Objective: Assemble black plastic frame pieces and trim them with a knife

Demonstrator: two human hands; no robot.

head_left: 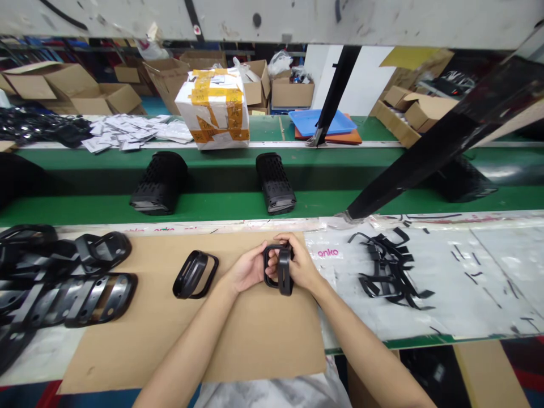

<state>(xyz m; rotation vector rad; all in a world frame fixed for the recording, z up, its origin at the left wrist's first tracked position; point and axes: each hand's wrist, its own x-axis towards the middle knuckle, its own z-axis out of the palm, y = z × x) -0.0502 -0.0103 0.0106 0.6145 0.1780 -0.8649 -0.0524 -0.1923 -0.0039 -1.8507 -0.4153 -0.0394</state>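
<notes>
Both hands hold one black plastic frame (285, 272) with a raised handle-like bar, just above a cardboard sheet (272, 345). My left hand (251, 266) grips its left side, fingers partly hidden behind it. Around its upper right side closes my right hand (302, 264). A second, similar black frame (196, 275) lies on the cardboard to the left of my left hand. Farther left, several more black frames (102, 297) sit in rows. Right of my right hand is a pile of black strips (389, 266).
Behind the bench runs a green conveyor (216, 204) carrying black perforated housings (275, 182). A black slanted post (408, 153) rises at the right. On the far ledge stand a taped white box (216, 107), white papers (123, 131) and a blue tray (335, 121). Short black scraps (471, 276) lie at right.
</notes>
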